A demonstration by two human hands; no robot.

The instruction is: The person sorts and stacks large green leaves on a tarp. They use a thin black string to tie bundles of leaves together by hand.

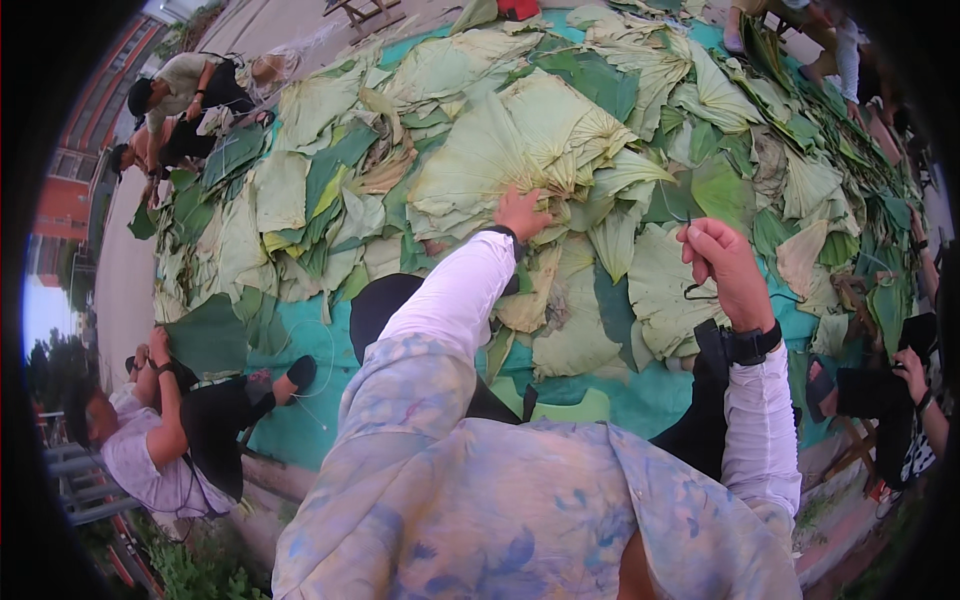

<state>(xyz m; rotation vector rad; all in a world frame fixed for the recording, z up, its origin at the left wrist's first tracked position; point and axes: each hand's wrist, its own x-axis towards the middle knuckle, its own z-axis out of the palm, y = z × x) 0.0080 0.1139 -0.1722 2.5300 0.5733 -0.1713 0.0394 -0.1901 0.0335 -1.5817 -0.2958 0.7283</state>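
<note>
A wide stack of pale green lotus leaves [480, 160] fans out in front of me, its folds gathered toward the right. My left hand [522, 214] rests at its near edge, fingers apart and touching the leaf. To the right, my right hand [722, 265] is raised above the pile, thumb and forefinger pinched together. From that pinch a thin, curved, wire-like strand [670, 200] runs up and left over the leaves. A small dark loop [697, 292] shows below the fingers; I cannot tell what it belongs to.
Dried and green leaves lie heaped on a teal sheet [300, 435]. A light green plastic stool [575, 408] stands by my legs. A person at the left [150, 430] holds a dark green leaf [205, 338]. Other people work at the far left [180, 105] and right [895, 400].
</note>
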